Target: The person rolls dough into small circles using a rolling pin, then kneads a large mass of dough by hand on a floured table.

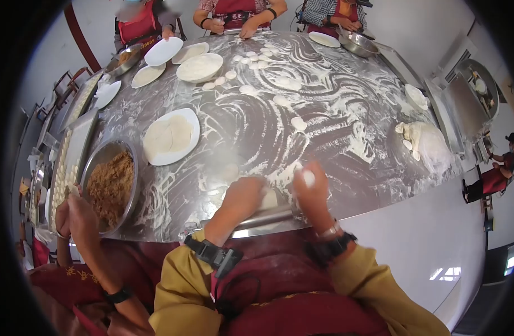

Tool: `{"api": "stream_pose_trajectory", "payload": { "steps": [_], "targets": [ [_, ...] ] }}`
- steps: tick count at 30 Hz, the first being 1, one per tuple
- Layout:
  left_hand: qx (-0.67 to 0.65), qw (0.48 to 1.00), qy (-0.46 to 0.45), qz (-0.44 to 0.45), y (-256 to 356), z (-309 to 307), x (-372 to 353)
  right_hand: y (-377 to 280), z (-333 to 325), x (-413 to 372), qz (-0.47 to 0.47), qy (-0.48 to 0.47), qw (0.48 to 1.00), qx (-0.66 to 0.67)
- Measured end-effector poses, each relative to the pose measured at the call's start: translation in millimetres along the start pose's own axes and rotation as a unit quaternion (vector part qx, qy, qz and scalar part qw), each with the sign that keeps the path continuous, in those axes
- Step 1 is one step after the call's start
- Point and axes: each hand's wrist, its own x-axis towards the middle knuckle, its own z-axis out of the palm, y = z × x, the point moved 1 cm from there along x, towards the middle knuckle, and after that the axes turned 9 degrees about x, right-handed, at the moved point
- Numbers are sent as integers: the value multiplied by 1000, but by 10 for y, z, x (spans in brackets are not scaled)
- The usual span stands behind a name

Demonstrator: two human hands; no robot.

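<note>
Near the front edge of the table, my left hand (244, 197) is bent over a pale piece of dough (270, 200), its fingers smeared by motion and mostly hidden beneath. My right hand (313, 193) is closed in a fist just to the right, also blurred. A white rounded thing (309, 178) shows at its fingers; I cannot tell what it is. Flour (282, 179) is spread around both hands. Up and left of them, a white plate (194, 131) carries flat round dough wrappers (168, 134).
Brown filling (114, 182) sits in a metal bowl (135, 196) at left, beside a co-worker's hands (77, 215). Trays of small pieces (62, 173) line the left edge. Dough balls (298, 123) dot the floured table. A plastic-covered dough lump (428, 144) lies right. Several people work across the table.
</note>
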Motion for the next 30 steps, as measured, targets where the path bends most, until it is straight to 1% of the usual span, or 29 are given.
{"api": "stream_pose_trajectory", "payload": {
  "steps": [2,3,5,6,7,10,11,14,16,18,19,20,23,24,26,28,29,30],
  "targets": [
    [-81,996,14,-24,-118,-18,-66,-3,-130,-247,44,26,998,24],
    [-122,992,-1,-43,-150,-25,-93,-19,-123,-248,35,25,999,13],
    [-133,990,-16,-43,-86,-25,-138,-45,-91,-172,17,23,1000,-11],
    [-137,990,-20,-39,-36,-29,-136,-31,-9,-32,39,11,999,-4],
    [-124,992,3,-27,13,-2,-104,-20,104,143,58,-2,998,3],
    [-127,989,63,-46,106,35,21,-52,388,470,-12,19,1000,-18],
    [-148,985,74,-44,58,104,58,-43,371,444,1,18,1000,-4],
    [26,999,17,-13,40,32,-11,-13,160,214,25,10,999,20],
    [-30,999,16,-30,-22,3,-68,9,-41,-48,32,9,999,14],
    [-96,994,-2,-53,-80,4,-115,41,-67,-132,19,27,999,6],
    [-124,991,0,-45,-87,28,-136,39,-78,-177,13,38,999,2],
    [-117,992,8,-41,-46,38,-144,48,-39,-130,17,32,999,-6],
    [-103,993,43,-23,142,53,-97,10,251,332,20,12,1000,-8],
    [-100,993,41,-42,195,42,-91,21,303,364,15,16,1000,-7],
    [-88,991,97,-27,132,146,-92,30,309,368,4,23,1000,-2],
    [-77,992,101,-5,72,192,-144,29,153,207,-30,22,999,-22],
    [-62,997,11,-35,127,52,-181,114,37,87,-22,20,1000,-6],
    [-74,997,16,-18,62,36,-189,193,-38,-22,-10,20,1000,8]
  ]
}}
